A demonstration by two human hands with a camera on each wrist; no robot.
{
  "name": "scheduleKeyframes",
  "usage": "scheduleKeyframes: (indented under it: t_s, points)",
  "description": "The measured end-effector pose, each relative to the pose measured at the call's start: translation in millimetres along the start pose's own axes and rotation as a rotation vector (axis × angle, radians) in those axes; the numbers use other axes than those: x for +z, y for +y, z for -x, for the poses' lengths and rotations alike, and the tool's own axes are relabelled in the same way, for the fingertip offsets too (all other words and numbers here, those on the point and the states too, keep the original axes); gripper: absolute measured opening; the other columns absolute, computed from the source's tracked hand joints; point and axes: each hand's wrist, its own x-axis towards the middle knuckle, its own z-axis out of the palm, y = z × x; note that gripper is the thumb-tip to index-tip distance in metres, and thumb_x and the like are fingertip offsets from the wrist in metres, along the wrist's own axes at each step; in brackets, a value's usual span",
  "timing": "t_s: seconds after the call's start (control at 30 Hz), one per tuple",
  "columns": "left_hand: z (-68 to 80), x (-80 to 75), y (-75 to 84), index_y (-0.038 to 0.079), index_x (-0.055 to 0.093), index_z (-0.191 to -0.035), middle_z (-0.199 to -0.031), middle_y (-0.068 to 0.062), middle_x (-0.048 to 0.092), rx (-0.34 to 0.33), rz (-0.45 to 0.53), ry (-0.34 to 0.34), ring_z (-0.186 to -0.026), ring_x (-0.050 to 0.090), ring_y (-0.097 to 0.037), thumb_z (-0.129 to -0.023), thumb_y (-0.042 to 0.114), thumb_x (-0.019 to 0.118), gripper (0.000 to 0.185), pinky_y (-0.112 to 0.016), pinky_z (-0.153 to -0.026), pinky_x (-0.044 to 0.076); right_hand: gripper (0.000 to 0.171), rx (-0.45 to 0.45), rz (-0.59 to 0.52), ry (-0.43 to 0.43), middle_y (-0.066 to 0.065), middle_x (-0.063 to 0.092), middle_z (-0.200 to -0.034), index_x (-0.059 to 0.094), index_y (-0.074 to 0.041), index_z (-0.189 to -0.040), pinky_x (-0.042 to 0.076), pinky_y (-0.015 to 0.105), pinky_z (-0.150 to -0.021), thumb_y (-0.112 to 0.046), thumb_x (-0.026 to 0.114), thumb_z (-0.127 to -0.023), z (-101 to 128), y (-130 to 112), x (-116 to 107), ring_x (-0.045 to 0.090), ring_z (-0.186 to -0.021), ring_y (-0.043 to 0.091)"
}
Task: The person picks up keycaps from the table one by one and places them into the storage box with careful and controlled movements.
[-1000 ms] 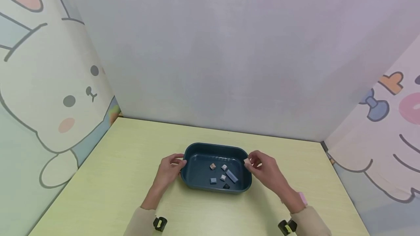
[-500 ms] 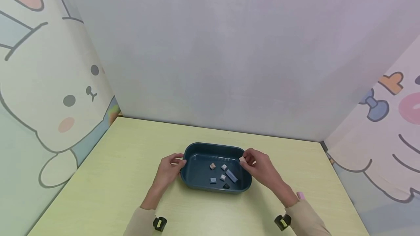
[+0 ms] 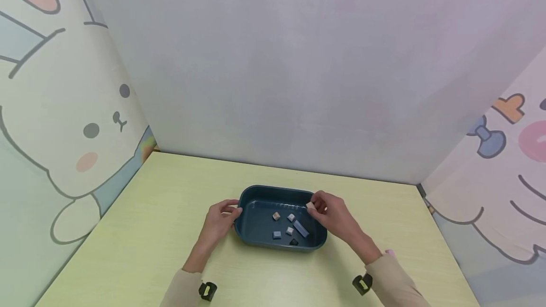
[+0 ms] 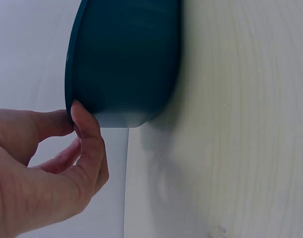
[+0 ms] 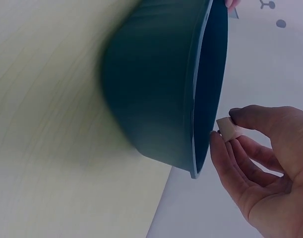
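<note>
A dark teal rectangular tray (image 3: 256, 245) with rounded corners stands on the table. My left hand (image 3: 217, 224) pinches its left rim between thumb and fingers, as the left wrist view shows up close. Over the tray's right side, my right hand (image 3: 334, 214) holds a small beige block (image 5: 227, 129) between thumb and fingertips. Inside lie a tan cube (image 3: 276, 216), two whitish cubes, one of them the nearer cube (image 3: 290, 231), a light blue block (image 3: 277, 235), a long blue bar (image 3: 301, 229) and a small black piece (image 3: 294, 242).
The pale yellow table (image 3: 170, 193) reaches back to a plain light curtain (image 3: 277, 84). Beside the right sleeve (image 3: 392, 278) a pink piece (image 3: 390, 252) shows, partly hidden. Cartoon-printed sheets (image 3: 64, 117) hang at both sides.
My right hand has moved left with the beige block, from the tray's right rim to over its inside. The left hand keeps its hold, and the tray has stayed put.
</note>
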Motion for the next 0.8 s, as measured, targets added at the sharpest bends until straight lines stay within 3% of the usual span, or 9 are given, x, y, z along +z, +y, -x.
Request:
scheduleKeyframes:
  t_s: [0.8]
  points:
    - [0.7, -0.2, 0.6, -0.004, 0.067, -0.126, -0.097, -0.014, 0.069, 0.001, -0.002, -0.001, -0.080, 0.069, -0.028, -0.098, 0.007, 0.069, 0.030, -0.032, -0.063, 0.056, 0.016, -0.037, 0.026, -0.102, -0.003, 0.065, -0.087, 0.067, -0.006, -0.104, 0.055, 0.024, -0.069, -0.008, 0.078, -0.092, -17.8, -12.8, 9.7, 0.059, -0.075, 0.008]
